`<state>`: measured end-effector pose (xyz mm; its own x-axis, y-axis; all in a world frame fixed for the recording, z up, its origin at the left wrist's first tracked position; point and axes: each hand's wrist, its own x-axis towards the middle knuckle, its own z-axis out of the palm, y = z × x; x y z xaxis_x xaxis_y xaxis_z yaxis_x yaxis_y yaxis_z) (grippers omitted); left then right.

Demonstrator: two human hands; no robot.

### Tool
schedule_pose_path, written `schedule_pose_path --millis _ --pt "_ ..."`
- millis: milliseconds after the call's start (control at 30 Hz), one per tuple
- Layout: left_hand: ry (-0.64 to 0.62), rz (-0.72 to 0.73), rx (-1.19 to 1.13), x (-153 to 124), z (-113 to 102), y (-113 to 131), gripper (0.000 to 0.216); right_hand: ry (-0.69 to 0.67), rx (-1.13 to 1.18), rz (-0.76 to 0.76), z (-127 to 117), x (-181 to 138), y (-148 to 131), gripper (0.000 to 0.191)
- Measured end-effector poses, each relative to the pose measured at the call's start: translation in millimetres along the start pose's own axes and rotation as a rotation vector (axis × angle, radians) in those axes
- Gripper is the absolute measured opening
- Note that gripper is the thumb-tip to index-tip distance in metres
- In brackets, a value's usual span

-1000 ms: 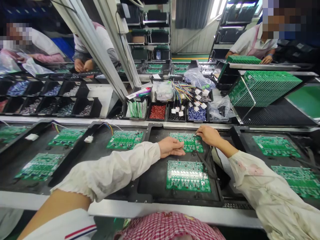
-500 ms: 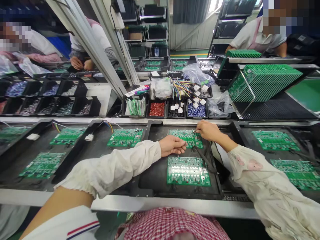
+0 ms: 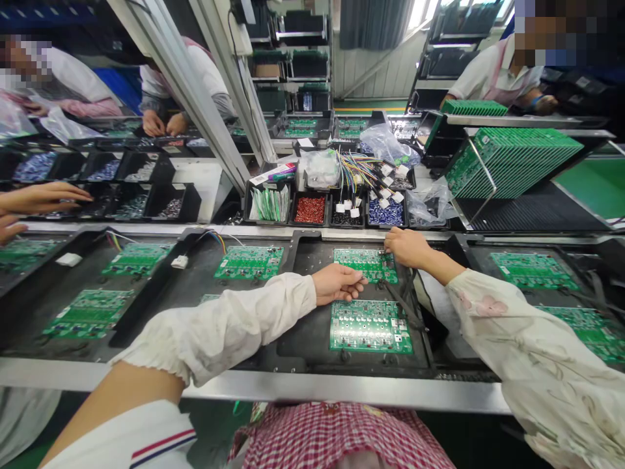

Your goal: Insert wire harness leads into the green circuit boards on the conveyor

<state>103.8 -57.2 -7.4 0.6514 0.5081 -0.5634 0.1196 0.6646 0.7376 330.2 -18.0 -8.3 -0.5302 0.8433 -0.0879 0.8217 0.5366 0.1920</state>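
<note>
Two green circuit boards lie in a black carrier tray (image 3: 312, 339) in front of me. My left hand (image 3: 336, 284) rests at the lower left edge of the far board (image 3: 364, 266), fingers curled together with nothing visible in them. My right hand (image 3: 407, 247) sits at that board's far right corner, fingers pinched on something too small to make out. The near board (image 3: 370, 326) lies untouched just below both hands.
Small black bins hold red parts (image 3: 309, 210), blue parts (image 3: 385, 212) and wired connectors (image 3: 364, 176) behind the tray. A rack of upright green boards (image 3: 512, 163) stands at the right. More trays with boards lie left and right. Another person's hands (image 3: 29, 202) reach in at far left; other workers stand behind.
My right hand stayed at the far board's right corner while my left hand slid slightly down its left edge. Another person's hands have come into view at far left.
</note>
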Motion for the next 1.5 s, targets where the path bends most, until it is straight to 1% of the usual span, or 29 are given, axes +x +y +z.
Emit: schedule_pose_path --millis 133,367,533,567,633,733,800,967,1300,1467,1500 --pt "0.027 -0.012 0.011 0.8 -0.5 0.1 0.023 0.045 -0.033 -0.016 2.1 -2.4 0.2 0.019" --pt "0.02 -0.032 0.015 5.0 3.1 0.5 0.025 0.104 -0.071 -0.062 5.5 -0.6 0.4 0.018" --pt "0.039 -0.042 0.01 5.3 5.4 2.1 0.023 0.067 -0.055 -0.19 -0.2 3.5 2.5 0.016" --pt "0.037 -0.041 0.005 5.1 5.9 2.3 0.023 0.054 -0.037 -0.185 -0.4 3.2 2.3 0.016" --pt "0.031 -0.039 -0.004 5.1 6.6 2.2 0.024 0.044 -0.006 -0.125 0.8 1.3 0.9 0.017" --pt "0.032 -0.036 -0.01 5.7 7.0 1.4 0.025 0.069 0.0 -0.023 5.0 -2.6 -1.1 0.019" --pt "0.031 -0.037 -0.011 6.0 6.8 0.7 0.026 0.094 -0.015 -0.005 6.9 -3.8 -1.3 0.02" --pt "0.029 -0.04 -0.018 4.4 4.9 0.1 0.027 0.102 -0.064 -0.063 4.9 -1.7 0.0 0.018" --pt "0.023 -0.054 -0.029 6.2 3.7 -0.2 0.026 0.121 -0.129 -0.11 0.8 0.0 -3.1 0.019" --pt "0.015 -0.046 -0.034 7.3 4.1 -1.5 0.03 0.045 -0.119 -0.214 -1.4 4.0 -1.6 0.016" --pt "0.013 -0.045 -0.038 7.6 4.0 -2.0 0.031 0.038 -0.116 -0.208 -2.4 3.2 -2.6 0.017"
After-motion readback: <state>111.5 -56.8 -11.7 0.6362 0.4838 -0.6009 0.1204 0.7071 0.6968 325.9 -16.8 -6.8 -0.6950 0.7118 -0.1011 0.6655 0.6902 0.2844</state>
